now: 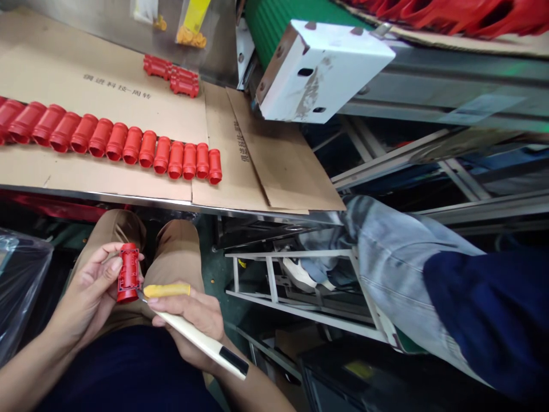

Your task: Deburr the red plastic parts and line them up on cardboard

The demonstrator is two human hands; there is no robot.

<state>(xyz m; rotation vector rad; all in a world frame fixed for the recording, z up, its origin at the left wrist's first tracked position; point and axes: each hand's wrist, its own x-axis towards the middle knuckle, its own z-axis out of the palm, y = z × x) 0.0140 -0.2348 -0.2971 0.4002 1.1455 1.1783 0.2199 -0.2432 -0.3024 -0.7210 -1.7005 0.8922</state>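
The person's left hand [88, 292] holds a small red plastic part [128, 273] upright above the lap, and its fingers [102, 256] are closed narrow around the side of the part. The right hand [193, 315] holds a hand tool [197, 339] with a cream handle, and its thin metal tip [139, 295] is at the lower corner of the part, touching it or very near; I cannot tell which. A yellow grip [166, 290] lies across the right hand, but I cannot tell if it is joined to the tool. For such small work, it is good to keep both hands close together and move the tip slowly, with the left hand holding the part firm. Just ahead of the hands is the steel edge of the surface [128, 197], which carries a cardboard sheet [103, 80] and a long row of red parts [107, 143]. There is some room for moving above the khaki shorts [175, 252], between a clear plastic bag [19, 286] on the left and a metal rack [266, 280] on the right.
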